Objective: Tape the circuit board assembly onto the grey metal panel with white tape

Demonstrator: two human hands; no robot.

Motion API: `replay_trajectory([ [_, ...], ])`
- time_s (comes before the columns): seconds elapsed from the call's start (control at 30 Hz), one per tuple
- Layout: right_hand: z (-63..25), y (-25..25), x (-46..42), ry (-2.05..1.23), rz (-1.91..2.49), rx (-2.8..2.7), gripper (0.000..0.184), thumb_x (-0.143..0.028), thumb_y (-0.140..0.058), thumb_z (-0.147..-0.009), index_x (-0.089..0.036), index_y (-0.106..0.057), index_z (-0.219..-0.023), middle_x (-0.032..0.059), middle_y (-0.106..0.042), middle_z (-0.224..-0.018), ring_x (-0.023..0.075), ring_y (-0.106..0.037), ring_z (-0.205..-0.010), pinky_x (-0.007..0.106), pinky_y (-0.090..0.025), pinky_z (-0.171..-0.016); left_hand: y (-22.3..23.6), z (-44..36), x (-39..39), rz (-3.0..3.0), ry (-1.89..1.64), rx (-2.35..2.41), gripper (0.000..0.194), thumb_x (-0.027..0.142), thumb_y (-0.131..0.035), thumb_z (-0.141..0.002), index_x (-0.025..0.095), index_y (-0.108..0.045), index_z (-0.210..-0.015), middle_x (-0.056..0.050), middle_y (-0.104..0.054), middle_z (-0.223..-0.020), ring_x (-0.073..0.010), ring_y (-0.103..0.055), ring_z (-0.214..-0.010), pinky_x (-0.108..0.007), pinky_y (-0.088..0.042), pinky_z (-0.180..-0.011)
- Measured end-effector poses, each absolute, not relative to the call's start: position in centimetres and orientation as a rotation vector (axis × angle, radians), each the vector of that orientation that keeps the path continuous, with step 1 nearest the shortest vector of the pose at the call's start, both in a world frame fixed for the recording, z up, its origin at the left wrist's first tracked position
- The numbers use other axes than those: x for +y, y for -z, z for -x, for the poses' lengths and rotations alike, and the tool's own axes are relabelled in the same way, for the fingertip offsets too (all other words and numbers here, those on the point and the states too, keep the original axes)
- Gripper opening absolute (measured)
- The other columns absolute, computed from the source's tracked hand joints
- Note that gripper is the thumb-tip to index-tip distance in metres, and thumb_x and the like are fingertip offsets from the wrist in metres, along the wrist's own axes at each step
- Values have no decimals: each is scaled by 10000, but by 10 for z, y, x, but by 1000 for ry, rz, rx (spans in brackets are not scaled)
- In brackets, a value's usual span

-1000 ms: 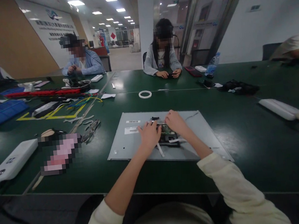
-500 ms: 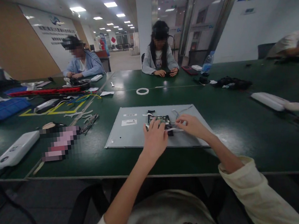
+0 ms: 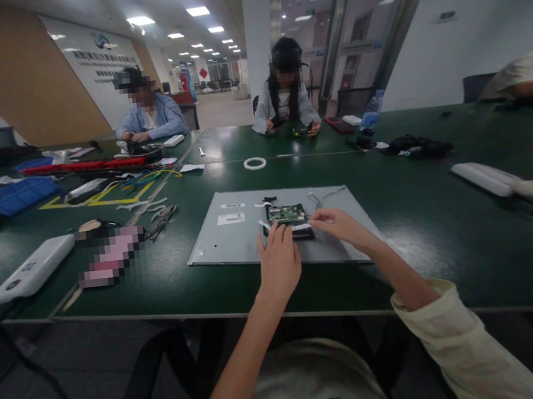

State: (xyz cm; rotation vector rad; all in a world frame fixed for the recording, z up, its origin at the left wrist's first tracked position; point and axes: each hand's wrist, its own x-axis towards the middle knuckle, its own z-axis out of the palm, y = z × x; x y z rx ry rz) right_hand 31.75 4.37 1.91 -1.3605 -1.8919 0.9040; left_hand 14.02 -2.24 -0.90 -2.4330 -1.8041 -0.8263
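Note:
A grey metal panel (image 3: 233, 244) lies flat on the table before me, with white labels (image 3: 231, 218) on it. Near its middle is a green circuit board (image 3: 288, 214) on a black base (image 3: 304, 235), with white strips along its edges. My left hand (image 3: 280, 261) rests at the near left side of the base, fingers stretched out and touching its edge. To the right, my right hand (image 3: 340, 226) has thumb and finger pinched at the end of a white tape strip (image 3: 300, 227). Behind that hand, a grey cable (image 3: 314, 199) lies on the panel.
Left of the panel are glasses (image 3: 163, 222), a pixelated pink item (image 3: 113, 257) and a white power bank (image 3: 33, 268). A tape roll (image 3: 255, 163) sits beyond. At right lies another white device (image 3: 483, 179). Two people (image 3: 150, 116) work across the table; another sits far right.
My left hand has drawn back toward me off the circuit board, which now shows more fully. My right hand has shifted slightly left. The person opposite has raised their hands a little.

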Motion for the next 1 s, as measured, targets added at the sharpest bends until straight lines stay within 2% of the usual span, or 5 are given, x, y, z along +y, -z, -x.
replay_trajectory([
  [0.13,-315,-22,41,-1068,1392,-1741,293,-449,-552,-737,-166,-608,-787,23,-604,-738,143,-537,-714,235,-383,-615,9,-144,-25,2471,822,-1771,384,144,-359,-884,159,-403,-1264,-107,-505,-1304,-218,-348,-1305,-512,-223,-1088],
  [0.23,-319,-17,45,-1026,1455,-1805,307,-453,-566,-724,-157,-627,-770,20,-613,-719,144,-545,-705,239,-390,-635,9,-145,-26,2466,798,-1773,382,150,-370,-884,146,-402,-1265,-112,-514,-1290,-221,-394,-1273,-490,-271,-1071],
  [0.63,-326,1,54,-528,1675,-2135,202,-325,-517,-783,-187,-651,-724,18,-670,-761,158,-601,-754,238,-397,-684,10,-169,-21,2516,812,-1606,388,250,-330,-933,127,-408,-1293,-105,-478,-1349,-200,-373,-1295,-445,-258,-1090],
  [0.8,-316,0,39,-122,1802,-2249,188,-334,-478,-847,-179,-582,-828,48,-645,-843,178,-587,-810,247,-386,-674,19,-172,-18,2567,742,-1607,417,243,-381,-918,102,-390,-1311,-115,-480,-1349,-191,-406,-1275,-393,-290,-1076],
  [1.0,-317,7,28,257,1871,-2266,142,-275,-469,-857,-157,-517,-919,97,-578,-939,230,-525,-914,301,-401,-737,17,-169,-19,2576,740,-1620,413,251,-398,-910,117,-394,-1300,-120,-509,-1318,-198,-424,-1260,-443,-267,-1078],
])
